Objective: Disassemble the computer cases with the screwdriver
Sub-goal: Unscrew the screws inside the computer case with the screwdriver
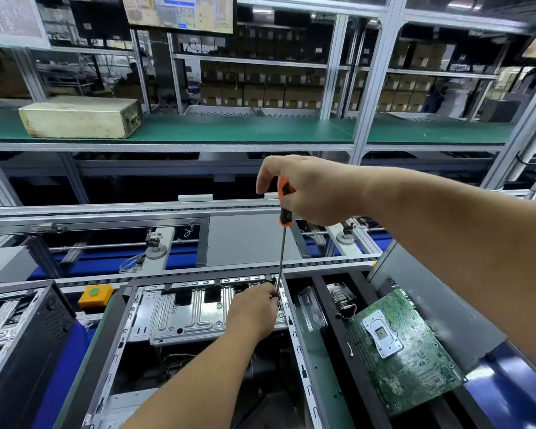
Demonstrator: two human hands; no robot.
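Head view, right hand: The right hand (310,190) gripped the orange-and-black handle of the screwdriver (283,230), fingers curled round it from above.
Head view, screwdriver: It stood nearly upright, its thin shaft running down to the far right corner of the open computer case (155,311). The tip was hidden behind the left fingers.
Head view, left hand: The left hand (254,311) rested inside the case at that corner, its fingers bunched narrowly at the shaft's lower end. Whether they pinched the shaft or a screw could not be told.
Head view, open case: It lay on the bench directly below the camera, side panel off, with a bare metal tray and loose wires showing inside.
Head view, second case: A second computer case (22,329), black with a perforated wall, lay at the left, just beside the open one.
Head view, circuit board: A green circuit board (406,351) lay tilted on a dark panel at the right.
Head view, surroundings: An orange box with a green button (95,295) sat near the conveyor rail (106,209). A beige box (81,116) rested on the green shelf (260,128) beyond.
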